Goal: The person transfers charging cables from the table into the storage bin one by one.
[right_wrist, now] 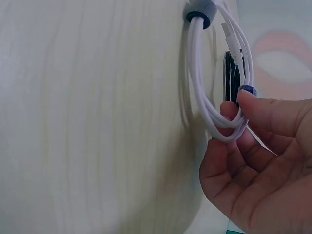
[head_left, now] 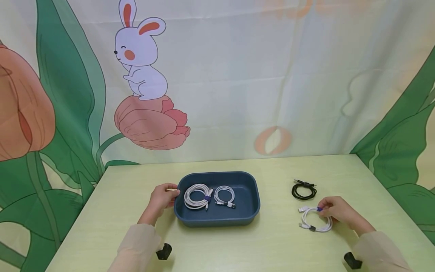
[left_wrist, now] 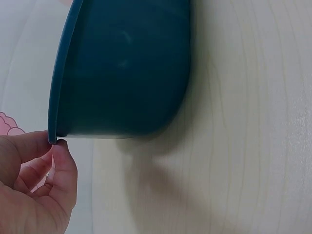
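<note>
My left hand (head_left: 162, 198) pinches the left rim of a dark blue plastic bin (head_left: 217, 223); the left wrist view shows thumb and finger on the rim of the bin (left_wrist: 122, 73). Two coiled white cables lie inside: a larger coil (head_left: 188, 203) with a purple tie and a smaller coil (head_left: 233, 193) with a black tie. On the right, my right hand (head_left: 338, 211) grips a coiled white USB cable (head_left: 326, 228). In the right wrist view, that cable (right_wrist: 197, 73) has a grey tie at one side and a blue tie by the thumb.
A coiled black cable (head_left: 303, 197) lies just behind the right hand. The pale table (head_left: 272, 245) ends at a printed curtain (head_left: 221, 94) with a rabbit and flowers. Black devices (head_left: 164, 252) sit at both wrists.
</note>
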`<action>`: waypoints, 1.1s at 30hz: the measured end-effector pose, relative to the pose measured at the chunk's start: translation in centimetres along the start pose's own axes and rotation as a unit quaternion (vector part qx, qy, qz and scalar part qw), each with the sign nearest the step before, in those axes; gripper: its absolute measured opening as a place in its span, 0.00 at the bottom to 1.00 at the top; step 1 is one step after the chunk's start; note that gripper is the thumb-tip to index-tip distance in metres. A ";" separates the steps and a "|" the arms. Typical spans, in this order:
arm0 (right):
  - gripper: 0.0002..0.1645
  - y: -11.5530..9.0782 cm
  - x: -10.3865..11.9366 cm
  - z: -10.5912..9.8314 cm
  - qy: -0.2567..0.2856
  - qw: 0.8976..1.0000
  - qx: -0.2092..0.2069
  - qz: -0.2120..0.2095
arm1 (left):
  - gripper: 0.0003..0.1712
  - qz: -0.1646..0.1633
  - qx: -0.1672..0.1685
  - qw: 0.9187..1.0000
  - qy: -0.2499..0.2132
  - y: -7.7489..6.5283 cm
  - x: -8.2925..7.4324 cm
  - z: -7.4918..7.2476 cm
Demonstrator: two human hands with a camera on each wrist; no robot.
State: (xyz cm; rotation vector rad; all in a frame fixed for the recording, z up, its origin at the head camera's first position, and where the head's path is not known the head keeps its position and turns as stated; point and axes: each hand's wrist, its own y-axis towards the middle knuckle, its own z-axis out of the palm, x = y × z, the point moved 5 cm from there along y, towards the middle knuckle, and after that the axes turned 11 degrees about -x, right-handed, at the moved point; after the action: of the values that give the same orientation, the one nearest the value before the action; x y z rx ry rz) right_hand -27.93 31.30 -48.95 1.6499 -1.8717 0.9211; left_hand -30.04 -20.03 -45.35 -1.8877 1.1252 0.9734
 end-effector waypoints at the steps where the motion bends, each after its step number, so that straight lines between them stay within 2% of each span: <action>1: 0.10 0.0 0.0 0.0 0.001 1.000 0.000 0.001 | 0.17 0.001 0.000 1.000 0.000 0.0 0.0 0.0; 16: 0.12 -0.1 0.4 -0.6 0.017 1.000 -0.007 -0.011 | 0.17 0.004 0.002 1.000 -0.003 0.0 0.0 0.0; 33: 0.13 0.0 2.3 -0.6 0.035 0.999 -0.005 -0.018 | 0.17 0.002 0.001 1.000 -0.004 0.0 0.0 0.0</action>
State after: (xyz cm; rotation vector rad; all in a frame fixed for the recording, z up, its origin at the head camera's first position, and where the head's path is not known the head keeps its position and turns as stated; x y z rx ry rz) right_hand -28.33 30.28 -46.87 1.6192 -1.7906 0.9422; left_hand -30.03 -20.07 -45.38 -1.8799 1.1245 0.9802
